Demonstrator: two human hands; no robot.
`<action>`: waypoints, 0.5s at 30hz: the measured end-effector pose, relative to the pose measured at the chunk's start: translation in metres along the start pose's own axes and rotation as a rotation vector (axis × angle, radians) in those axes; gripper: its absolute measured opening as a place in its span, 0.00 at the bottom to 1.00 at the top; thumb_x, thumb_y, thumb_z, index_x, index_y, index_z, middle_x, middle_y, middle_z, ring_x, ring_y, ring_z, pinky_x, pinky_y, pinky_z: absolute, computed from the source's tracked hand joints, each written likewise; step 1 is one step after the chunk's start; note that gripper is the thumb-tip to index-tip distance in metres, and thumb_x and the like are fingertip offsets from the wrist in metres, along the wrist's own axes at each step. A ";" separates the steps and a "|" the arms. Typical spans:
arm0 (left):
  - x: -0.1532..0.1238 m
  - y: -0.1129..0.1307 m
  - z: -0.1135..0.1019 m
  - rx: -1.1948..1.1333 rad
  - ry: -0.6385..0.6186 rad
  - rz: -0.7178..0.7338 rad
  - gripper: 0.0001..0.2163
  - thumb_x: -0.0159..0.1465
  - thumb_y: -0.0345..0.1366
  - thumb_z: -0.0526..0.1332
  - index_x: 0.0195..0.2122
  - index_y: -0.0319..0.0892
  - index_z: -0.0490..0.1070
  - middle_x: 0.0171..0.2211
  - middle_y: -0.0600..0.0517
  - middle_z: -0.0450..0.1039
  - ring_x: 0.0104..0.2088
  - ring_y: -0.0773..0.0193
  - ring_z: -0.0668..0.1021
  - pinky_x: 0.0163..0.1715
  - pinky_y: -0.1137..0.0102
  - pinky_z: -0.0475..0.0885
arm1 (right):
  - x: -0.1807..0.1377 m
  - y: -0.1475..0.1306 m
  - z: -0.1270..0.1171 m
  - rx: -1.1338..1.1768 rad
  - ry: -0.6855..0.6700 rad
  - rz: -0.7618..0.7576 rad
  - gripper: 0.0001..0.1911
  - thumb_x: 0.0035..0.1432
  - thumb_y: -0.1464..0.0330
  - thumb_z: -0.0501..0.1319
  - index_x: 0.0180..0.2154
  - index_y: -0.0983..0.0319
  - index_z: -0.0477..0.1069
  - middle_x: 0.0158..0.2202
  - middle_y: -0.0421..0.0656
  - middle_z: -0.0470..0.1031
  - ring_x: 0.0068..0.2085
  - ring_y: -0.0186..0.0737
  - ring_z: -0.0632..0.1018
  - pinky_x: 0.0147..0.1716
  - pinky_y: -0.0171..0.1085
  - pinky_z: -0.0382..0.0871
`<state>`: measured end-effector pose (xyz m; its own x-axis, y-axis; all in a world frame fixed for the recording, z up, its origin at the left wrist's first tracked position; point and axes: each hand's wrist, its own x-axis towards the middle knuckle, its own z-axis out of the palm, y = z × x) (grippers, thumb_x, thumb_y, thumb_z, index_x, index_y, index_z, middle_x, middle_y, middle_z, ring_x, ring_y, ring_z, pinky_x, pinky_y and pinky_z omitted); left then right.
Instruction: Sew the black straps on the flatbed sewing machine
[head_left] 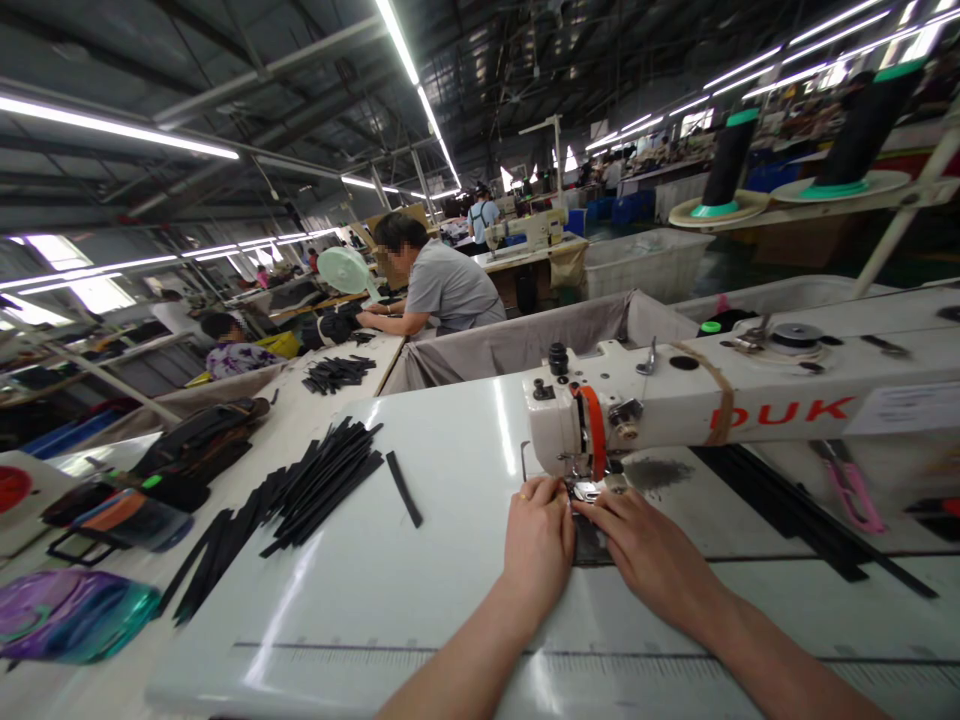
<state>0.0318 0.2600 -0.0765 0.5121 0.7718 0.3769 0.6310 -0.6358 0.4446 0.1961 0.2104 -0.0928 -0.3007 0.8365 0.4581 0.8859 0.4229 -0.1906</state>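
Observation:
My left hand (537, 540) rests on the sewing table, its fingers curled together just left of the presser foot (585, 491). From the other side my right hand (651, 552) reaches in, with thumb and fingers pressed together close to the needle area. Whatever the fingertips of both hands hold is hidden and too small to name. Above them stands the white sewing machine (675, 405) with an orange-red band at its head. To the left lie a pile of black fabric strips (326, 485) and one loose black strip (404, 489).
Longer black strips (787, 515) and pink-handled scissors (855, 492) lie right, behind my right arm. A printed ruler (360, 655) runs along the table's front. A purple-teal pouch (75, 615) sits far left. Thread cones (731, 160) stand above. A co-worker (450, 285) sits across, beyond a cloth-lined bin (517, 340).

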 end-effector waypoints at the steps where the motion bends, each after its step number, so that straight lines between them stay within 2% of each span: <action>1: 0.000 0.000 0.000 0.006 -0.001 0.000 0.07 0.68 0.27 0.55 0.38 0.40 0.73 0.45 0.47 0.75 0.48 0.53 0.73 0.46 0.57 0.73 | 0.000 0.000 0.000 0.001 0.003 0.001 0.23 0.55 0.82 0.52 0.50 0.62 0.71 0.41 0.47 0.74 0.40 0.46 0.74 0.41 0.45 0.73; 15: -0.001 0.003 0.003 0.144 -0.060 -0.020 0.08 0.68 0.26 0.54 0.45 0.38 0.71 0.46 0.45 0.72 0.50 0.52 0.72 0.48 0.57 0.72 | -0.001 0.000 -0.001 0.043 -0.007 0.007 0.24 0.55 0.83 0.51 0.51 0.64 0.71 0.40 0.47 0.74 0.41 0.47 0.74 0.41 0.47 0.73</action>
<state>0.0348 0.2576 -0.0783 0.5298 0.7862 0.3181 0.7162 -0.6156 0.3288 0.1969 0.2094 -0.0919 -0.2970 0.8421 0.4501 0.8723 0.4311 -0.2309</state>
